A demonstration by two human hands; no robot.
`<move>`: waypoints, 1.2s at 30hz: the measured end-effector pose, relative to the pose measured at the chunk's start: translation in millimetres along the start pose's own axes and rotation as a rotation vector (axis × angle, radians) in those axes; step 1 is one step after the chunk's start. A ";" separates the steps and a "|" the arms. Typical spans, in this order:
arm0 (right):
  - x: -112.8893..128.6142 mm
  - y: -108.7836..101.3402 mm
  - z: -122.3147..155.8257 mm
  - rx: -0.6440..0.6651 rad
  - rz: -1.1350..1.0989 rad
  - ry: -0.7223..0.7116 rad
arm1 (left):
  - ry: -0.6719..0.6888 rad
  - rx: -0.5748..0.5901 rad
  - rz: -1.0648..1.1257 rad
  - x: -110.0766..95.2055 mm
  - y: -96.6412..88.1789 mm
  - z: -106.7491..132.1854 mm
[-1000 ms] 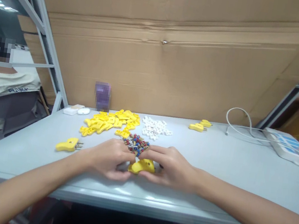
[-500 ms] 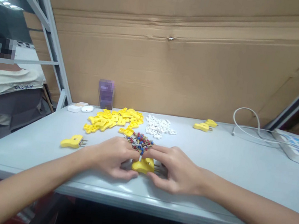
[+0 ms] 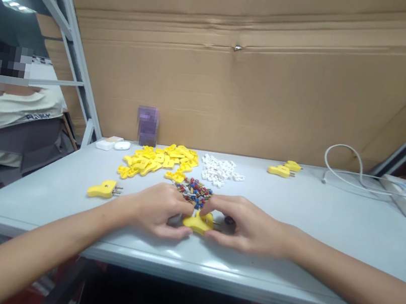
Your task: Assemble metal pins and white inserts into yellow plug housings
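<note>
I had the yellow plug body (image 3: 198, 222) held between my left hand (image 3: 154, 209) and right hand (image 3: 249, 225), both closed in narrowly around it, just in from the worktop's (image 3: 208, 269) front edge. It was glossy and rounded, with thin metal pins (image 3: 217, 224) pointing toward my right hand. Just behind it sat a heap of red and blue terminals (image 3: 194, 193). Farther back lay a pile of yellow plug parts (image 3: 158, 160) beside small white pieces (image 3: 218, 170), and another yellow plug (image 3: 103, 189) rested left of my left hand.
</note>
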State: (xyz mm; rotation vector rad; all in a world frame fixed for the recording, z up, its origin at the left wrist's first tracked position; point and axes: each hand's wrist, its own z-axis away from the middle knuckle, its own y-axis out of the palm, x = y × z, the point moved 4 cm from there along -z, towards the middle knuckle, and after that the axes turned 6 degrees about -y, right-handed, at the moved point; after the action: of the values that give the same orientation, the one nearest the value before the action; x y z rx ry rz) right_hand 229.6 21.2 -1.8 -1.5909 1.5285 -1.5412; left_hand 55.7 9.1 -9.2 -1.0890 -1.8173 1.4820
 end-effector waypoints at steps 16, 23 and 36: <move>-5.3 -1.6 0.7 0.004 -0.068 -0.041 | -0.030 0.083 -0.086 -7.2 -2.2 -2.0; -3.7 3.7 2.0 -0.044 0.054 -0.105 | -0.036 0.082 -0.064 -6.5 0.7 -2.7; -3.5 5.2 1.9 -0.021 0.171 -0.174 | 0.035 0.012 -0.079 0.7 -4.1 -0.9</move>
State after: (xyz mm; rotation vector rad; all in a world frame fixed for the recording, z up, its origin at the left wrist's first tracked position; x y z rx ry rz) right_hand 230.1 22.2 -8.3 -1.5187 1.5448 -1.2650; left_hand 55.0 9.9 -5.1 -1.0195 -1.8037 1.4183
